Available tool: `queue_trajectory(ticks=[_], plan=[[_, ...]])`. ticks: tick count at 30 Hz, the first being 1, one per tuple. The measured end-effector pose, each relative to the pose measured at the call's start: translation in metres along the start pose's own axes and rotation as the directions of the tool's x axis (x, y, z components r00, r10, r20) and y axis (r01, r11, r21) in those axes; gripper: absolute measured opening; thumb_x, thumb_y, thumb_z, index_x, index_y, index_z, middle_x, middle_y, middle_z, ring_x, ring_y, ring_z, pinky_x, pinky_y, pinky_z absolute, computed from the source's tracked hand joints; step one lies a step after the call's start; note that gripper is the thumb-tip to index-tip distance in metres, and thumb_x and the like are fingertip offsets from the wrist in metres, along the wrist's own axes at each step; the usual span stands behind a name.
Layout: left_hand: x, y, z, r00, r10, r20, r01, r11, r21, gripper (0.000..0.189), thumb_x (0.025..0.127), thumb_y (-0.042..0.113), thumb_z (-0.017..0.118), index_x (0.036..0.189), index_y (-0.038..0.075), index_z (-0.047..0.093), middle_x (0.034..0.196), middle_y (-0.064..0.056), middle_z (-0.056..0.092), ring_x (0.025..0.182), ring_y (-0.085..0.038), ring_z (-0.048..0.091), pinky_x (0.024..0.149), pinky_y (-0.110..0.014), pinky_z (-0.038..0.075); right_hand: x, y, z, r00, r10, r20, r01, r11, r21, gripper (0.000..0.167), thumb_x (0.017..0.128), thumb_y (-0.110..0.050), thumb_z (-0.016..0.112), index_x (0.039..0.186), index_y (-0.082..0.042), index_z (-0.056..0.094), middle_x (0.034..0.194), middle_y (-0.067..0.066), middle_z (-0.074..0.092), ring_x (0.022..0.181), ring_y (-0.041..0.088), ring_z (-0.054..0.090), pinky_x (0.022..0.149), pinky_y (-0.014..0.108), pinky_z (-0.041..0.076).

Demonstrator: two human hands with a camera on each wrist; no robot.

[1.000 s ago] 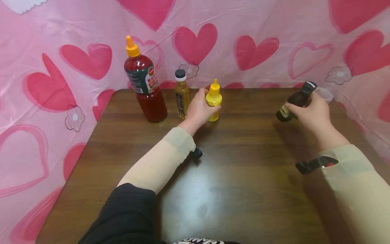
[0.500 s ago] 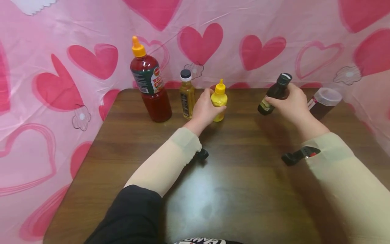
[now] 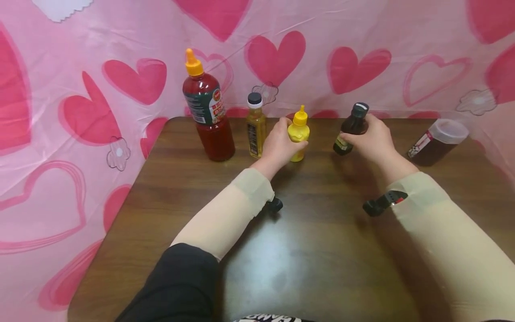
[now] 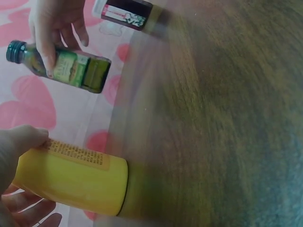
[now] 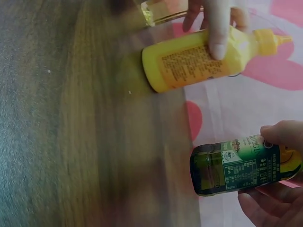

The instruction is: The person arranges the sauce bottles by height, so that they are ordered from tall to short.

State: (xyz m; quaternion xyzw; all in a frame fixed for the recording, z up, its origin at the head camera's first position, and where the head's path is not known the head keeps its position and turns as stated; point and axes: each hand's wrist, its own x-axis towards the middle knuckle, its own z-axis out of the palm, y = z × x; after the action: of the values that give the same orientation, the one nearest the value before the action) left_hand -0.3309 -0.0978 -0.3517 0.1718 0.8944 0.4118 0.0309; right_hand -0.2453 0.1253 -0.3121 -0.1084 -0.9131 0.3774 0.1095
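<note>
My left hand [image 3: 280,142] grips a yellow squeeze bottle of mustard [image 3: 298,133] with a pointed nozzle, which stands upright on the table. To the right of it, my right hand [image 3: 375,139] holds a small dark green olive oil bottle [image 3: 350,129] with a black cap, slightly tilted. In the left wrist view the base of this olive oil bottle [image 4: 78,71] appears just above the tabletop. The right wrist view shows its green label, with fingers and thumb around the upper part. A gap separates it from the mustard bottle [image 5: 189,61].
Left of the mustard stand a slim bottle of amber liquid [image 3: 256,127] with a black cap and a tall red sauce bottle [image 3: 209,120] with an orange nozzle. A dark-filled jar [image 3: 434,145] with a clear lid stands at the right. A pink heart-patterned sheet [image 3: 314,27] hangs behind the table [image 3: 314,241].
My right hand has carried the olive oil bottle leftward, closer to the mustard, uncovering the dark jar. My left hand stays on the mustard bottle. The head view has swung slightly left.
</note>
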Motion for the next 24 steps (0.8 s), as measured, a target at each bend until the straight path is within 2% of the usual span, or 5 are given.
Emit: queue_trajectory(ticks=[8, 14, 24], plan=[[0.000, 0.000, 0.001, 1.000, 0.008, -0.006, -0.008, 1.000, 0.011, 0.067, 0.080, 0.040, 0.082, 0.129, 0.017, 0.042, 0.120, 0.001, 0.054, 0.108, -0.015, 0.055, 0.097, -0.035, 0.047, 0.003, 0.000, 0.017, 0.998, 0.016, 0.053, -0.016, 1.000, 0.013, 0.064, 0.088, -0.031, 0.075, 0.134, 0.004, 0.047, 0.127, 0.027, 0.057, 0.111, 0.039, 0.055, 0.099, 0.055, 0.042], [0.001, 0.000, 0.001, 1.000, -0.001, -0.001, 0.001, 1.000, 0.013, 0.068, 0.080, 0.040, 0.082, 0.130, 0.019, 0.041, 0.122, 0.002, 0.053, 0.110, -0.015, 0.054, 0.098, -0.034, 0.046, 0.005, 0.000, 0.028, 0.997, 0.004, 0.077, -0.004, 1.000, 0.000, 0.064, 0.087, -0.031, 0.076, 0.132, 0.005, 0.047, 0.125, 0.027, 0.057, 0.109, 0.040, 0.055, 0.099, 0.055, 0.043], [0.000, 0.000, 0.000, 1.000, -0.001, 0.008, 0.001, 1.000, 0.012, 0.069, 0.081, 0.041, 0.082, 0.131, 0.019, 0.040, 0.123, 0.002, 0.053, 0.111, -0.015, 0.054, 0.099, -0.035, 0.046, 0.005, 0.000, 0.037, 0.994, 0.016, 0.107, -0.015, 1.000, -0.008, 0.067, 0.088, -0.029, 0.076, 0.136, 0.005, 0.044, 0.128, 0.028, 0.054, 0.111, 0.042, 0.053, 0.100, 0.057, 0.042]])
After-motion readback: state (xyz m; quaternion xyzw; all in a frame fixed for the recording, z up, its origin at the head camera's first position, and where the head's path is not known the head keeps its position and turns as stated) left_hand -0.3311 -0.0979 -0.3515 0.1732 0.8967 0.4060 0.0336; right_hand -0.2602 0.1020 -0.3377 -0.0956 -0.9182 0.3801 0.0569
